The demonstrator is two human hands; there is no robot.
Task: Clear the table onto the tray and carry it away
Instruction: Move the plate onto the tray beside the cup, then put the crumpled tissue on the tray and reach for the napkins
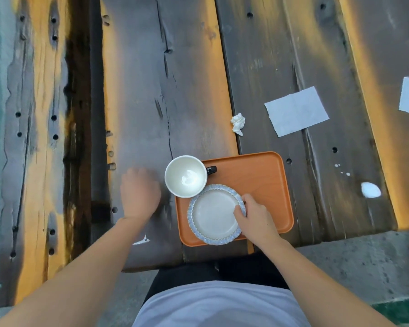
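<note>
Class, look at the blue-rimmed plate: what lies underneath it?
The orange tray lies beneath the plate. The plate hides that part of the tray's surface, so anything else under it cannot be seen.

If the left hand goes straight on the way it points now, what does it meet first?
Probably nothing: the left hand points up the bare wooden table, and that line looks free. The cup stands to its right, out of that line, though blur makes the direction uncertain.
</note>
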